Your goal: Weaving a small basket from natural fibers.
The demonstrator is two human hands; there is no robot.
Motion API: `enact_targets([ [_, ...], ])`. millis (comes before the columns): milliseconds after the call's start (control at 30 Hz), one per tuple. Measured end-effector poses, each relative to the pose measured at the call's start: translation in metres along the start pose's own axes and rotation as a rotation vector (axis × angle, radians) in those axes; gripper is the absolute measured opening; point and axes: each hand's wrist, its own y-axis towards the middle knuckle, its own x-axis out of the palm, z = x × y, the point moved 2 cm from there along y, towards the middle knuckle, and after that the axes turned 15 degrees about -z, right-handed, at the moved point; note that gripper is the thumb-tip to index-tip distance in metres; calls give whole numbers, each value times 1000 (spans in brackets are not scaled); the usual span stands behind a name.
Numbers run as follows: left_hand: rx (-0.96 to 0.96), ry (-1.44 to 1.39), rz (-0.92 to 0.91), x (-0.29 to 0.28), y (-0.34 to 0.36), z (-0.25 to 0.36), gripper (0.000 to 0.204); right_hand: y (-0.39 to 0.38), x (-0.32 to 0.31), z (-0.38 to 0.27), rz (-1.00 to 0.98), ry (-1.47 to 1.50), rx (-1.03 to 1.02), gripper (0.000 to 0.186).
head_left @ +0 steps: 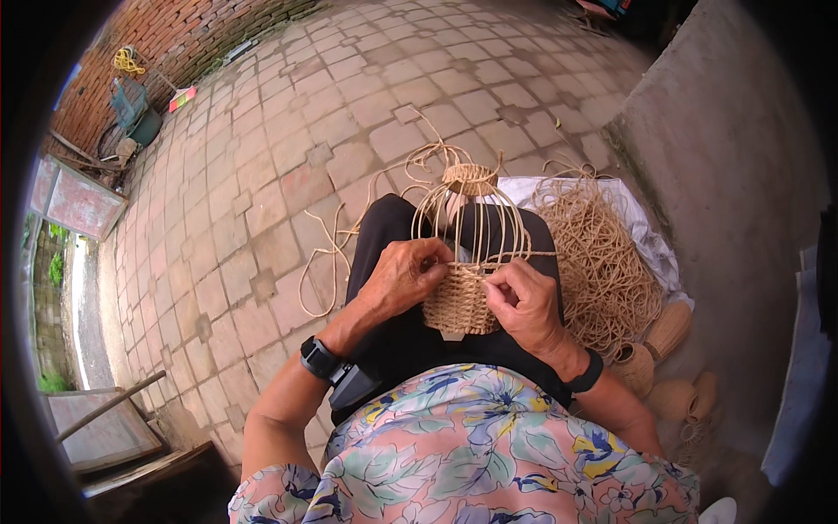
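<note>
A half-woven basket of tan twisted cord (458,307) rests between my thighs. Bare upright strands rise from its woven wall and bend in to a small woven band (471,179) at the far end. My left hand (408,272) is closed at the left of the wall's upper edge, thumb and fingers pinching the weave there. On the other side my right hand (526,304) is also closed, its thumb and forefinger pinched on a cord against the wall. A length of cord runs rightward past my right hand. Loose cord ends (327,253) trail over the paving on the left.
A tangled heap of cord (602,249) lies on a white sheet (659,249) to my right. Several woven pieces (670,330) sit nearer, beside my right forearm. A grey wall (724,166) bounds the right side. Far left, a bucket (144,127) stands by a brick wall (188,39).
</note>
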Motion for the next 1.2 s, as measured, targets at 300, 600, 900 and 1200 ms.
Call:
enact_targets([
  [300,-10,-122,-10,4,6,-10,8,6,6,-1,26,-251,-125,18],
  [600,31,-84,-39,4,5,-12,11,21,15,-4,-23,-384,-131,17],
  [900,5,-475,-30,-8,-2,-13,41,20,14,-6,-46,-301,-172,28],
  [1200,-22,-593,-300,-17,9,-17,51,24,22,-3,-27,-308,-197,29],
])
